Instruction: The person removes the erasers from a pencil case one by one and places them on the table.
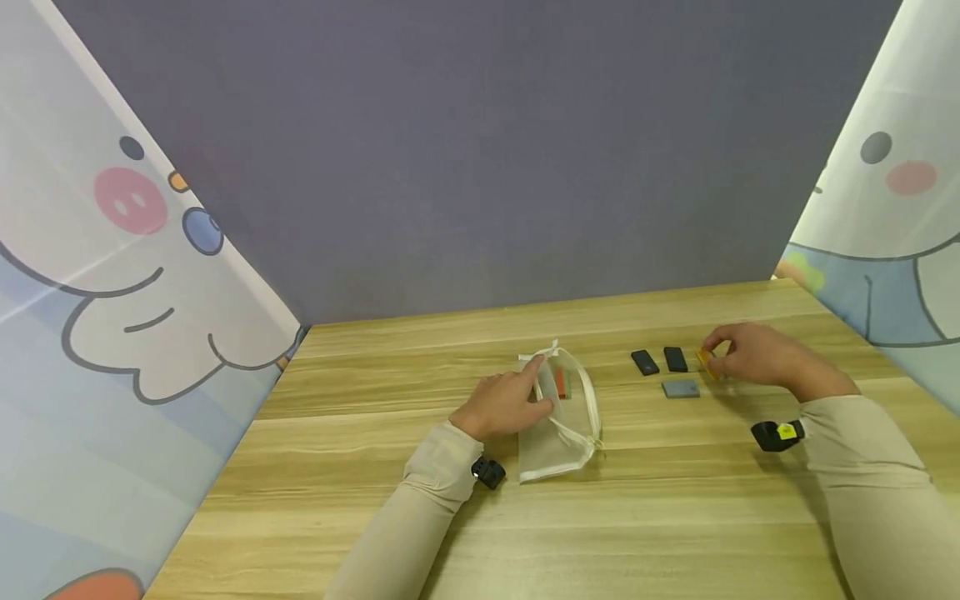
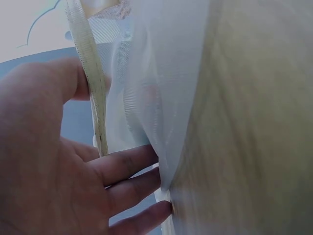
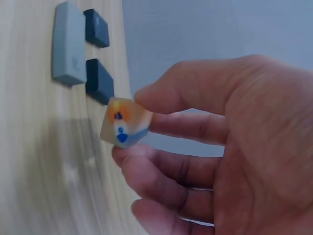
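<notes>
My left hand (image 1: 504, 403) holds the mouth of a white mesh bag (image 1: 551, 462), thumb and index finger spread apart at its rim. In the left wrist view the bag's light trim (image 2: 93, 68) crosses in front of the thumb, and the other fingers (image 2: 132, 164) lie along the mesh. Red and green pieces (image 1: 562, 384) show inside the bag. Over on the right, my right hand (image 1: 753, 354) pinches an orange keycap (image 3: 126, 122) with a rocket picture on it. Close by lie a long grey keycap (image 3: 69, 46) and two dark keycaps (image 3: 99, 81).
The wooden table (image 1: 337, 458) runs back to a grey panel (image 1: 480, 167). Cartoon-printed sheets stand on the left and right sides. A small black camera (image 1: 489, 472) sits at the left wrist, another camera (image 1: 776, 435) at the right.
</notes>
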`<move>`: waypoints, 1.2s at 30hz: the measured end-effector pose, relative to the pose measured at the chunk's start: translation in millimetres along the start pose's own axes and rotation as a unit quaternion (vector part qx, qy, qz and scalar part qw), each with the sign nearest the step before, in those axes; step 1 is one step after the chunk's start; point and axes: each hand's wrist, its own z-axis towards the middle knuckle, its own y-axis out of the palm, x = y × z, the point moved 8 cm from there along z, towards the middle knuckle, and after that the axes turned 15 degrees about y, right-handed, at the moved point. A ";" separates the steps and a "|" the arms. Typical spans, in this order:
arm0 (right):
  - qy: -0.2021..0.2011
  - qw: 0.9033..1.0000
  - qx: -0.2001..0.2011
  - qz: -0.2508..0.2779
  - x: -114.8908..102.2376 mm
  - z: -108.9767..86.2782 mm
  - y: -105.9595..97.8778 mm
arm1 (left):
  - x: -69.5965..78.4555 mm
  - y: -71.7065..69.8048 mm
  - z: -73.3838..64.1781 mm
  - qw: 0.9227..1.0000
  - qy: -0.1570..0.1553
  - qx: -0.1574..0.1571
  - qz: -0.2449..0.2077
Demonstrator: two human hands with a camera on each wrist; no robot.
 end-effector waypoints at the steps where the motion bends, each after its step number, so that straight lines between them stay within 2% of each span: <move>1: 0.001 1.000 -0.001 -0.004 1.2 0.5 0.6 | -0.5 -0.2 -0.2 1.000 -0.003 0.000 -0.001; 7: 0.011 1.000 -0.025 -0.006 6.7 1.7 5.0 | -3.8 -1.4 -0.7 1.000 -0.018 0.005 -0.007; 11: 0.010 1.000 -0.023 -0.016 6.8 1.6 6.0 | -4.8 -1.6 -1.1 1.000 -0.023 0.003 -0.015; 18: 0.007 0.999 -0.031 -0.020 6.7 0.9 9.1 | -4.7 0.5 -2.1 0.997 -0.035 -0.002 -0.065; 28: 0.014 0.999 -0.041 -0.016 6.7 -0.6 9.7 | -3.9 -0.4 -4.5 0.993 -0.038 -0.008 -0.113; 32: 0.009 0.999 -0.033 -0.030 6.4 -0.5 8.3 | -5.3 0.3 -5.0 0.992 -0.045 -0.008 -0.121; 36: 0.006 0.999 -0.008 -0.051 5.5 -0.1 5.1 | -6.4 0.6 -5.1 0.992 -0.048 -0.006 -0.119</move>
